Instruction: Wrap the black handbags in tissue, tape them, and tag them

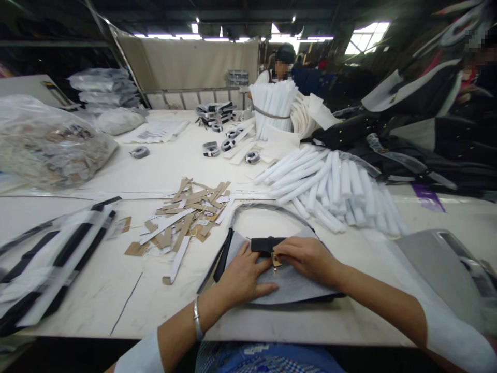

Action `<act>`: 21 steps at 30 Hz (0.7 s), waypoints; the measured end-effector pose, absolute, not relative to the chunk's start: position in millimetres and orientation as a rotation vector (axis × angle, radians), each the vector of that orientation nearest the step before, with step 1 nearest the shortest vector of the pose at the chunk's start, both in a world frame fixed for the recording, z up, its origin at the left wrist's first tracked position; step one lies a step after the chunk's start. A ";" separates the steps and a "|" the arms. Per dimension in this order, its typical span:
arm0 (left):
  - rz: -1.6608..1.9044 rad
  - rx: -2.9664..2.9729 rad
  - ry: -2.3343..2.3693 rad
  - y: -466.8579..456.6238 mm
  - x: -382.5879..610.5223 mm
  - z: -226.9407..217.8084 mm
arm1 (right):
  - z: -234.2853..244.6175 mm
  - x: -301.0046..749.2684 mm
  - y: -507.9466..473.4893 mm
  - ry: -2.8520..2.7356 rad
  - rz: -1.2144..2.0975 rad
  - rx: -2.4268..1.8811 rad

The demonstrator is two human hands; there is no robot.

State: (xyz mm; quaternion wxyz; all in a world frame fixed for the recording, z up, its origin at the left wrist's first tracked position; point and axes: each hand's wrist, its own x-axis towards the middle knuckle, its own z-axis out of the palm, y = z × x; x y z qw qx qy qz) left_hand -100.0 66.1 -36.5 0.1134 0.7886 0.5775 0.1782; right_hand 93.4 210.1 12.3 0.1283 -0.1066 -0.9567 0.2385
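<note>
A handbag with a grey covering on its front lies on the table right before me, its wrapped handle arching away at the far side. Across the upper front runs a black strap with a gold metal clasp. My left hand rests on the grey front with fingers spread, fingertips close to the strap and clasp. From the other side, my right hand pinches at the clasp with thumb and forefinger; the fingers partly cover it.
Cardboard strips lie in a loose pile beyond the bag to the left. White foam rods are heaped at the right. Wrapped black straps lie at far left, a grey bag at right. A co-worker is across the table.
</note>
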 end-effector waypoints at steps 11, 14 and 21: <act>0.579 2.310 1.654 62.1 -101.3 -36.2 | -12.9 112.6 195.6 -3.015 0.468 -0.127; 0.594 2.342 1.654 60.2 -101.3 -37.6 | -16.4 115.4 191.2 -3.021 0.449 -0.163; 0.731 2.590 1.760 44.8 -94.1 -40.8 | -23.5 116.1 181.5 -3.006 0.433 -0.249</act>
